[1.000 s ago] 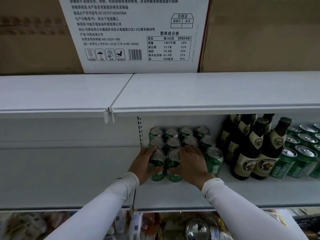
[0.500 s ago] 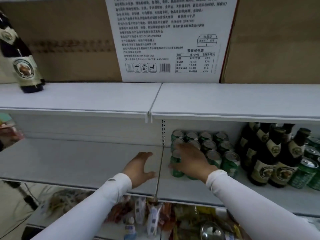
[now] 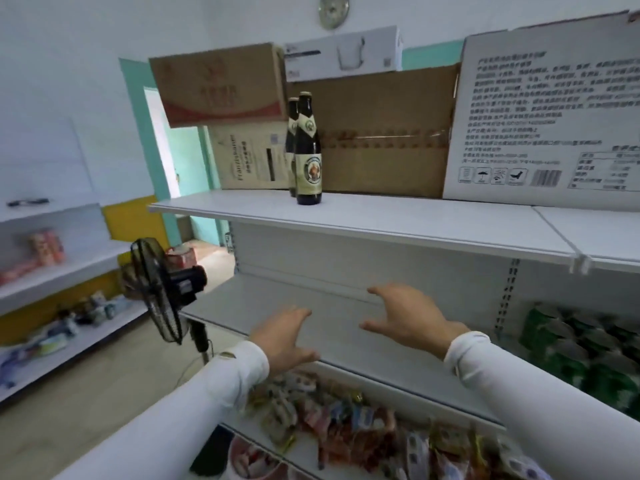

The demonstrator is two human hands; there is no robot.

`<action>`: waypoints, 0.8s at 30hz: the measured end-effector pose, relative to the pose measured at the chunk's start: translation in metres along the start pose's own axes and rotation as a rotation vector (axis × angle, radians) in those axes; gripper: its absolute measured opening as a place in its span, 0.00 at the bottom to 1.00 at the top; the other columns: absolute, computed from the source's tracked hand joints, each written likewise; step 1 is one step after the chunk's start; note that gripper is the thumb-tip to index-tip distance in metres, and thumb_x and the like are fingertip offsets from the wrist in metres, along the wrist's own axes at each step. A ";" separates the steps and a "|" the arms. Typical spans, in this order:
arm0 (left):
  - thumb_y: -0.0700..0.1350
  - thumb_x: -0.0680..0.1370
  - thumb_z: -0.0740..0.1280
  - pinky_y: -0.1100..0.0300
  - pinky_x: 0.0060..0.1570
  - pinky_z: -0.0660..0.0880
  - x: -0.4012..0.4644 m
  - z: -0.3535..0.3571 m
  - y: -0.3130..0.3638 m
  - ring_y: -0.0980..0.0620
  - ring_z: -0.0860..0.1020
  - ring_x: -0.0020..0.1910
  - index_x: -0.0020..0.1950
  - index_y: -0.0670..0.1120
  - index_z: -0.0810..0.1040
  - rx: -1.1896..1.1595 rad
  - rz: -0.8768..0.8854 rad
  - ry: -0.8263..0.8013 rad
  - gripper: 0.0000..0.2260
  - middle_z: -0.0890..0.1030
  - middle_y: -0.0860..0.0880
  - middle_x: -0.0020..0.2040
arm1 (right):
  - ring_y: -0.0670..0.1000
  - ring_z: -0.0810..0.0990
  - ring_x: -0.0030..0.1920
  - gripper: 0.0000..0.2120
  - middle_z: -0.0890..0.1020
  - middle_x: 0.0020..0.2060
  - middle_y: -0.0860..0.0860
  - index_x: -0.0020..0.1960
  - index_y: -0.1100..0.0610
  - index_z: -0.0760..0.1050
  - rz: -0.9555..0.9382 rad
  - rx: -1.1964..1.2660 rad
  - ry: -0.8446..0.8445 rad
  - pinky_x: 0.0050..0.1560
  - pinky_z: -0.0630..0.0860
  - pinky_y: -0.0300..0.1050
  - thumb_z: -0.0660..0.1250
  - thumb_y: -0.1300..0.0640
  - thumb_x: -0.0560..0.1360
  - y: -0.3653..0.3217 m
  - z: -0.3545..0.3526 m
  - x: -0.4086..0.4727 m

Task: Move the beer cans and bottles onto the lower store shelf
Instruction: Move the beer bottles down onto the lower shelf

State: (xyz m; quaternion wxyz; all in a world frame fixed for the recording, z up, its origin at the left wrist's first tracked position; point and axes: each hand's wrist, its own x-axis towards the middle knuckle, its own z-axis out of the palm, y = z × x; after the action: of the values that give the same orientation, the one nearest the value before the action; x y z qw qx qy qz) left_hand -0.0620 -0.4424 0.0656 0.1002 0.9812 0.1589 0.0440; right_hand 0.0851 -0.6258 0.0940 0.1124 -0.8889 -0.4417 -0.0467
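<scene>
Two dark beer bottles (image 3: 308,150) with cream labels stand upright on the upper white shelf (image 3: 398,216), one behind the other. Below it runs the lower white shelf (image 3: 346,327). My left hand (image 3: 285,339) hovers at that shelf's front edge, fingers apart, holding nothing. My right hand (image 3: 405,315) floats over the shelf a little farther in, also spread and holding nothing. Blurred green beer cans (image 3: 581,351) stand on the lower shelf at the far right, apart from both hands.
Cardboard boxes (image 3: 381,133) line the back of the upper shelf. A black standing fan (image 3: 159,289) stands just left of the shelf end. Snack packets (image 3: 332,420) fill the shelf underneath. Another white shelving unit (image 3: 52,268) runs along the left wall.
Both hands have let go of the green cans and moved left over the bare part of the lower shelf. The view has swung left and up, and two bottles on the upper shelf now show.
</scene>
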 end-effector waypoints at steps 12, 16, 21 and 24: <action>0.60 0.73 0.68 0.59 0.68 0.63 0.006 -0.153 -0.096 0.51 0.67 0.70 0.74 0.49 0.63 0.100 0.013 0.308 0.33 0.69 0.50 0.71 | 0.52 0.77 0.60 0.29 0.78 0.62 0.48 0.68 0.50 0.71 -0.182 -0.091 0.255 0.58 0.75 0.50 0.68 0.36 0.72 -0.097 -0.115 0.107; 0.61 0.73 0.68 0.56 0.67 0.66 0.046 -0.175 -0.104 0.51 0.70 0.67 0.73 0.50 0.63 0.122 0.011 0.336 0.33 0.70 0.50 0.69 | 0.54 0.78 0.58 0.28 0.79 0.61 0.49 0.65 0.50 0.72 -0.167 -0.123 0.290 0.56 0.77 0.53 0.69 0.36 0.72 -0.082 -0.131 0.149; 0.60 0.74 0.68 0.55 0.70 0.64 0.110 -0.200 -0.103 0.51 0.67 0.70 0.75 0.51 0.61 0.157 0.011 0.366 0.33 0.67 0.51 0.73 | 0.54 0.80 0.54 0.25 0.81 0.56 0.49 0.61 0.52 0.74 -0.173 -0.107 0.317 0.52 0.78 0.54 0.70 0.37 0.71 -0.061 -0.140 0.205; 0.59 0.74 0.67 0.55 0.70 0.64 0.150 -0.214 -0.104 0.50 0.67 0.70 0.75 0.50 0.61 0.174 0.019 0.375 0.33 0.67 0.51 0.73 | 0.53 0.80 0.53 0.27 0.81 0.56 0.49 0.61 0.52 0.74 -0.149 -0.089 0.307 0.52 0.79 0.54 0.69 0.35 0.71 -0.046 -0.142 0.240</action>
State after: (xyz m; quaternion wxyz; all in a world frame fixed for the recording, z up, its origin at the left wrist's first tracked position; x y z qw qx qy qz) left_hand 0.0232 -0.2589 0.2607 -0.0165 0.9622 0.1689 0.2131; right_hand 0.1966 -0.4471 0.2831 0.1355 -0.8402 -0.4815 -0.2095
